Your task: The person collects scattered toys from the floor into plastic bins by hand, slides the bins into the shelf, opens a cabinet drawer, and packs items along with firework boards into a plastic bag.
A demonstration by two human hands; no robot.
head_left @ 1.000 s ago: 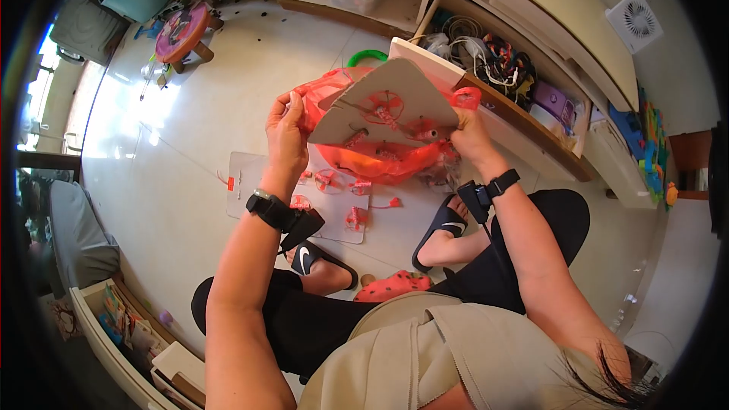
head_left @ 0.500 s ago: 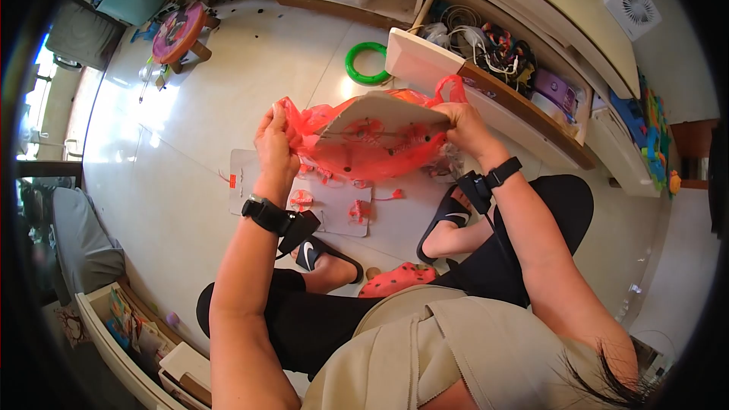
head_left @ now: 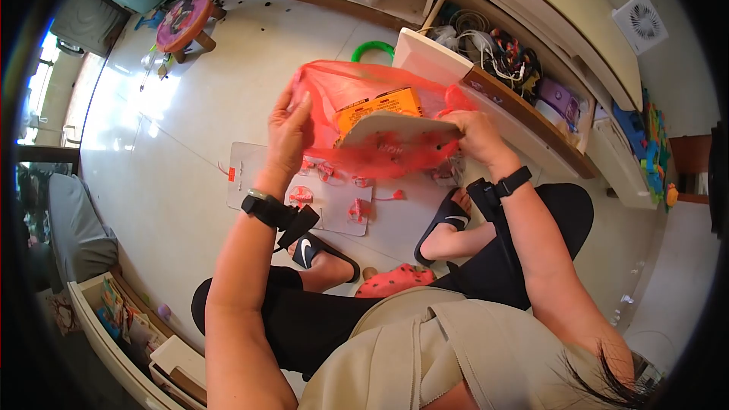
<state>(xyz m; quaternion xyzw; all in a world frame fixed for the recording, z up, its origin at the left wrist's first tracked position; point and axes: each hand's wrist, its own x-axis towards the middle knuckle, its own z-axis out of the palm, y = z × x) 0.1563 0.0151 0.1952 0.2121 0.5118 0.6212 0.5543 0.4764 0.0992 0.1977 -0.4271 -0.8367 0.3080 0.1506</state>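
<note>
A thin red plastic bag [head_left: 325, 91] is spread between both hands in front of me, its mouth pulled wide. My left hand [head_left: 288, 133] pinches the bag's left edge. My right hand [head_left: 478, 137] is closed on the bag's right side, at the corner of a grey piece of cardboard [head_left: 402, 126]. That cardboard sits partly inside the bag, and its lower part shows through the red film. Behind it in the bag is an orange printed package [head_left: 383, 106]. Below the bag, a grey board [head_left: 254, 182] with several small red-and-white pieces lies on the floor.
An open drawer [head_left: 486, 76] full of cables juts out at the right. A green ring [head_left: 372, 47] lies beside it, partly covered by the bag. A small round stool [head_left: 186, 23] stands far left. A red dotted cloth item [head_left: 395, 281] rests between my feet.
My left hand has spread the bag's mouth wider and higher. The orange package inside now shows clearly above the cardboard. My right hand has shifted slightly right and down.
</note>
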